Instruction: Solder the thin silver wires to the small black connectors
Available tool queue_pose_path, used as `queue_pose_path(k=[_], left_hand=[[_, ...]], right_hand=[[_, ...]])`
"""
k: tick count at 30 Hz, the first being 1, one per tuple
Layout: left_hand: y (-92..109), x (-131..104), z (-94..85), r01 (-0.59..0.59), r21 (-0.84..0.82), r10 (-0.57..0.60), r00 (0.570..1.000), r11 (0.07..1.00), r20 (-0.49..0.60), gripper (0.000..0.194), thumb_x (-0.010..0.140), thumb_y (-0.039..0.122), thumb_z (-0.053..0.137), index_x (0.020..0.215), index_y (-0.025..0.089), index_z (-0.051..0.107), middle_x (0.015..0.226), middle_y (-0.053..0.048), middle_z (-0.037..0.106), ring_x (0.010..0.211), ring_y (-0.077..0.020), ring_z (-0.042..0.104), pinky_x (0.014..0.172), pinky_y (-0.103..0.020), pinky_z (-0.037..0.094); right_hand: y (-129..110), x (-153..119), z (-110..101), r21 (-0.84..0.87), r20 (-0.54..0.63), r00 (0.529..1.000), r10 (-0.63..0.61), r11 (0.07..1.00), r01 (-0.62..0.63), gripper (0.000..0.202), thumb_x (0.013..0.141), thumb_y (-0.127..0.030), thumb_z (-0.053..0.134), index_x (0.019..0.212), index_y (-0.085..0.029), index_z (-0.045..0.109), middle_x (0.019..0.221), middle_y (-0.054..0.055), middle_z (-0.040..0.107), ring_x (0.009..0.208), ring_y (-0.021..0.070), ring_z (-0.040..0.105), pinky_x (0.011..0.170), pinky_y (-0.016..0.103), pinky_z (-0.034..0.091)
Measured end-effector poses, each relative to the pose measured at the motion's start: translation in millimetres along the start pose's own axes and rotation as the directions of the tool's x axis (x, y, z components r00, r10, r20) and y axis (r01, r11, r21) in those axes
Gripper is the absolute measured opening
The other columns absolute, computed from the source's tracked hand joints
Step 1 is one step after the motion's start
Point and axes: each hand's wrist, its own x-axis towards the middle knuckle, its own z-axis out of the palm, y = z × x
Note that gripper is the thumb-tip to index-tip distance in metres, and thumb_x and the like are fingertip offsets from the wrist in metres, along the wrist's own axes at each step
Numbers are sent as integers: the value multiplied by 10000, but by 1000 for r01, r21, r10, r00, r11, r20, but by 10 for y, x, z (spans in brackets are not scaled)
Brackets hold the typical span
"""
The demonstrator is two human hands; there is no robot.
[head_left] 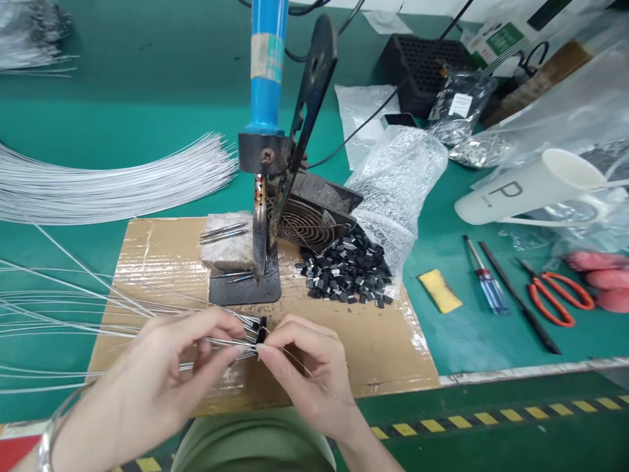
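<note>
My left hand (189, 367) is closed, with thumb and fingers pinching thin white wires (223, 341) above the cardboard. At the ends of these wires are small black connectors (261, 330). Right beside them my right hand (307, 367) is closed in a pinch, its fingertips on the connector end. A thin wire (297, 362) runs from the connectors through the fingers of my right hand and across its palm. Just above both hands, a blue-handled soldering iron (265, 72) hangs tip down in a metal stand.
Black connectors (344, 269) lie heaped on the cardboard (388, 354), beside a small fan (304, 223). A wire bundle (118, 183) is at the left. Further right are a yellow sponge (439, 291), a screwdriver (486, 278), orange-handled pliers (555, 298) and a white cup (531, 187).
</note>
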Motion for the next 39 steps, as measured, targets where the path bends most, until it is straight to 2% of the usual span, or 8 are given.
queue_pose_path(k=[2, 7, 10, 12, 16, 22, 26, 39], left_hand=[[72, 5, 86, -11, -15, 11, 999, 1000, 33, 216, 1033, 429, 594, 1075, 284, 749, 884, 1, 786, 682, -143, 671, 512, -183, 448], [229, 109, 205, 45, -230, -48, 999, 972, -9, 340, 1035, 463, 560, 835, 237, 716, 622, 14, 622, 541, -131, 495, 469, -209, 350], [238, 149, 235, 107, -359, -126, 992, 927, -29, 345, 988, 484, 613, 794, 213, 702, 607, 13, 594, 532, -118, 457, 473, -195, 341], [212, 153, 248, 138, -403, -188, 978, 905, -86, 303, 957, 458, 660, 797, 205, 709, 626, 12, 603, 549, -110, 470, 491, -180, 355], [145, 149, 266, 162, -459, -257, 954, 873, -151, 225, 922, 402, 731, 812, 206, 721, 652, 18, 638, 587, -101, 526, 533, -157, 397], [176, 158, 276, 139, -516, -269, 945, 845, -186, 284, 905, 458, 768, 783, 205, 732, 629, 17, 632, 576, -102, 495, 521, -170, 370], [246, 136, 286, 207, -509, -325, 933, 836, -154, 311, 908, 497, 749, 798, 208, 726, 665, 9, 655, 602, -116, 506, 547, -206, 362], [309, 100, 383, 176, -425, -315, 906, 888, -284, 194, 882, 407, 735, 793, 235, 740, 686, -5, 723, 607, -136, 584, 509, -221, 367]], right_hand=[[-17, 13, -15, -11, 4, 1000, -5, 1000, 5, 197, 997, -212, 732, 802, -194, 720, 722, -26, 593, 628, 114, 519, 567, 258, 357], [-9, 25, 9, 24, -79, 997, 17, 1000, -15, 249, 1018, -253, 726, 776, -193, 741, 693, -23, 593, 629, 117, 527, 584, 255, 394], [21, 40, 12, 227, -222, 967, 123, 971, -71, 288, 1051, -327, 696, 804, -200, 772, 656, -32, 584, 537, 97, 538, 509, 219, 426], [32, 59, -24, 413, -285, 939, 192, 909, -61, 354, 1073, -451, 639, 889, -205, 814, 694, -15, 621, 512, 105, 587, 470, 212, 492], [33, 78, -101, 583, -206, 956, 211, 811, -53, 612, 1077, -656, 474, 1042, -188, 866, 791, 56, 714, 623, 161, 694, 546, 277, 639], [27, 62, 50, 463, -271, 927, 258, 880, -110, 422, 1055, -496, 655, 891, -174, 874, 730, 40, 702, 563, 128, 666, 507, 227, 607], [-33, 104, 140, 397, -208, 949, 238, 907, -141, 239, 1007, -393, 749, 934, -213, 887, 787, 26, 715, 579, 104, 662, 536, 204, 624], [-12, 127, 186, 538, -133, 936, 327, 817, -209, 133, 878, -343, 880, 856, -213, 867, 685, 7, 767, 444, 84, 609, 449, 198, 576]])
